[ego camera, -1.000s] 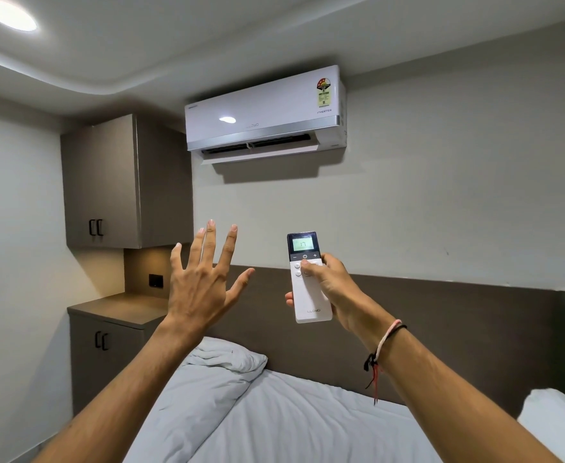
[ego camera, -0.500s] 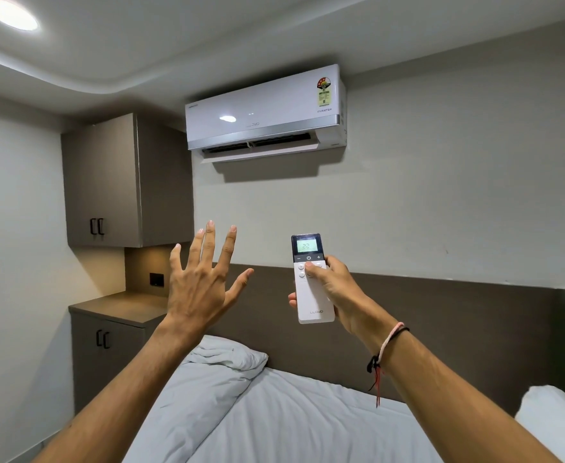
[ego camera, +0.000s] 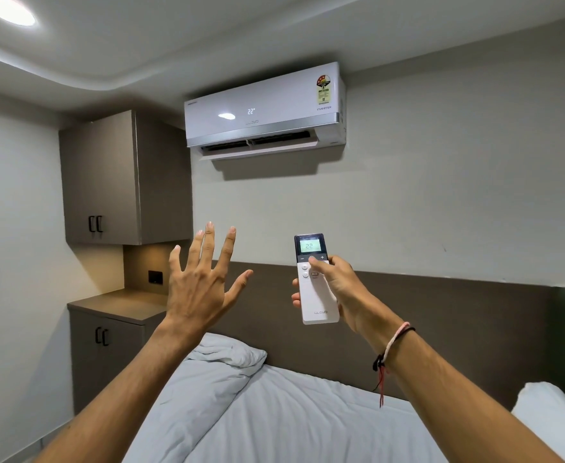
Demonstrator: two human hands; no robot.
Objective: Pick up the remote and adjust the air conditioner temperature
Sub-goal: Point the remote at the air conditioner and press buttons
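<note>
A white remote [ego camera: 318, 297] with a dark top and a lit screen reading 22 is held upright in my right hand [ego camera: 339, 289]. The thumb rests on the buttons just below the screen. High on the wall above hangs the white air conditioner [ego camera: 264, 108], its flap open and its front panel showing 22. My left hand [ego camera: 202, 282] is raised to the left of the remote, palm forward, fingers spread, holding nothing.
A bed [ego camera: 291, 419] with a white cover and pillow [ego camera: 227, 352] lies below my arms against a brown headboard [ego camera: 441, 315]. A grey wall cupboard [ego camera: 121, 182] and low cabinet [ego camera: 107, 345] stand at the left. A second pillow [ego camera: 555, 422] is at the right.
The remote's screen went from 17 to 22, and the air conditioner's panel now shows 22. My thumb shifted slightly upward on the buttons. The left hand stayed raised.
</note>
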